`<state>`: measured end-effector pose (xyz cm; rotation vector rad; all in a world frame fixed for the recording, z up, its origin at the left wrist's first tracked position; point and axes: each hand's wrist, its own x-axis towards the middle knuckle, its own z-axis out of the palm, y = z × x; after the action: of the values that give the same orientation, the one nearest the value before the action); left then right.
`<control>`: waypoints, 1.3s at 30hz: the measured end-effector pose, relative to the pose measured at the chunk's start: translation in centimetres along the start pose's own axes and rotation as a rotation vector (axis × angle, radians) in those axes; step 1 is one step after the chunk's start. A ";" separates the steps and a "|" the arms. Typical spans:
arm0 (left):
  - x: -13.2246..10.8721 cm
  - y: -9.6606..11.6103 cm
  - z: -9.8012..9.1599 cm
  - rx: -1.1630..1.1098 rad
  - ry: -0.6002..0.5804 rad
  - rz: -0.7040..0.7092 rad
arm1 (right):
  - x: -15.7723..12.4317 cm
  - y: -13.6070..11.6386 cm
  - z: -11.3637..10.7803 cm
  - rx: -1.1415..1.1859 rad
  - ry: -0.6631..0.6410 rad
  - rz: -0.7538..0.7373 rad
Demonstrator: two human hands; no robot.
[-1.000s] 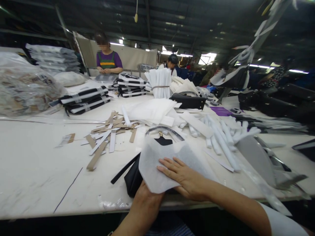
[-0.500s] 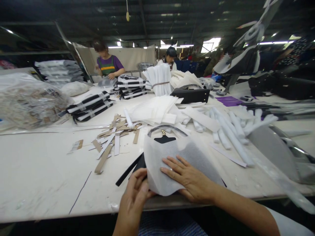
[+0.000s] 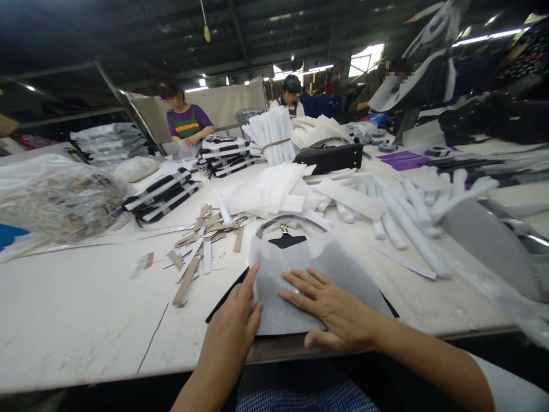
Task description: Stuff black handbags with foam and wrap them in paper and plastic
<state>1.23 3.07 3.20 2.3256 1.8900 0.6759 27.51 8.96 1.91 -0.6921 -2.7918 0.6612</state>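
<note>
A dark handbag lies at the table's front edge under a translucent white sheet [image 3: 278,286]. Its wrapped handle [image 3: 295,219] arches out beyond the sheet, with a black tab and gold clasp [image 3: 286,237] inside the arch. My right hand [image 3: 328,306] lies flat on the sheet with fingers spread. At the sheet's left edge rests my left hand [image 3: 235,312], fingers extended and thumb apart, holding nothing. Dark corners of the bag stick out at both sides of the sheet.
Beyond the bag are paper strips [image 3: 189,274], white foam sheets [image 3: 261,191], white foam rolls [image 3: 398,223] and a black bag [image 3: 329,157]. A plastic bag of scraps [image 3: 64,200] lies left. People work across the table [image 3: 98,309].
My left hand has let go of the sheet's lifted left edge and now lies on it. The sheet's near left part has flattened over the bag. The view has shifted slightly.
</note>
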 end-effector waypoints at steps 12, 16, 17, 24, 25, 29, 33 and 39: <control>1.8 5.6 -1.7 0.327 0.078 0.544 | 0.4 -0.1 1.1 0.004 0.120 0.023; 2.7 5.0 1.5 0.006 -0.091 0.470 | 0.6 0.1 1.3 0.024 0.157 -0.003; 2.7 4.4 2.5 -0.025 -0.085 0.432 | 0.6 0.3 1.3 0.037 0.165 -0.008; 1.7 2.2 4.7 -0.038 0.005 0.371 | -0.5 2.1 2.2 0.174 0.596 0.026; 1.8 2.3 4.4 -0.007 -0.005 0.373 | -0.5 2.1 2.2 0.144 0.606 0.008; 2.8 2.7 3.1 0.066 -0.121 0.354 | -0.3 2.0 1.6 -0.016 0.471 -0.021; 3.1 2.1 3.0 0.022 -0.163 0.335 | 0.2 2.1 0.1 -0.129 0.254 0.000; 2.3 1.1 3.8 -0.078 -0.037 0.360 | 0.5 2.5 -0.8 -0.085 0.127 0.063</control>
<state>3.99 5.78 0.78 2.6316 1.4121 0.7143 28.33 11.47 1.45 -0.8108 -2.7038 0.4923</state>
